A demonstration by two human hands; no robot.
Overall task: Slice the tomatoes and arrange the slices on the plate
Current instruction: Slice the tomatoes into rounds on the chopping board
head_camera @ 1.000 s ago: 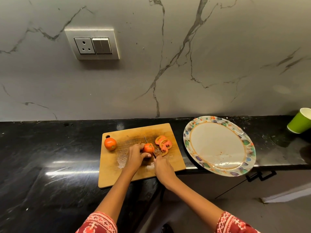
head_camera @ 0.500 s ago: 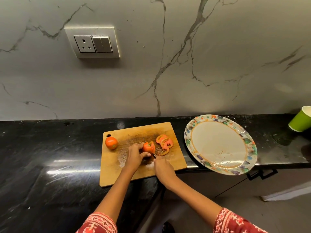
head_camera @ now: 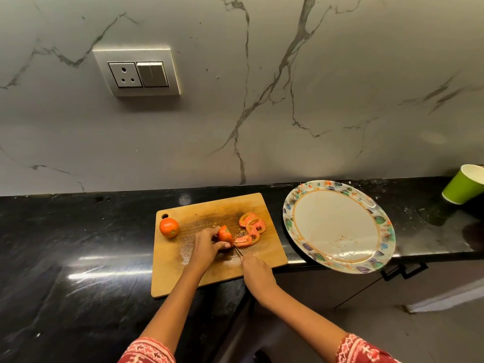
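On the wooden cutting board [head_camera: 183,273] my left hand [head_camera: 207,247] grips a partly cut tomato [head_camera: 225,235]. My right hand [head_camera: 255,268] is closed on a knife [head_camera: 237,250], whose dark blade runs along the tomato's right side. Several tomato slices [head_camera: 251,229] lie just right of the blade. A whole tomato [head_camera: 169,227] sits at the board's far left corner. The oval plate [head_camera: 377,221] with a leaf-patterned rim lies to the right of the board with no slices on it, its near edge past the counter's front.
The black counter [head_camera: 78,244] ends at a grey marble wall with a socket and switch panel [head_camera: 137,72]. A green paper cup [head_camera: 463,188] stands at the far right. A cabinet handle [head_camera: 403,271] shows below the plate.
One more slice has fallen to the right of the held tomato, which is now shorter. The knife blade has come down to the board. Both hands stay in place.
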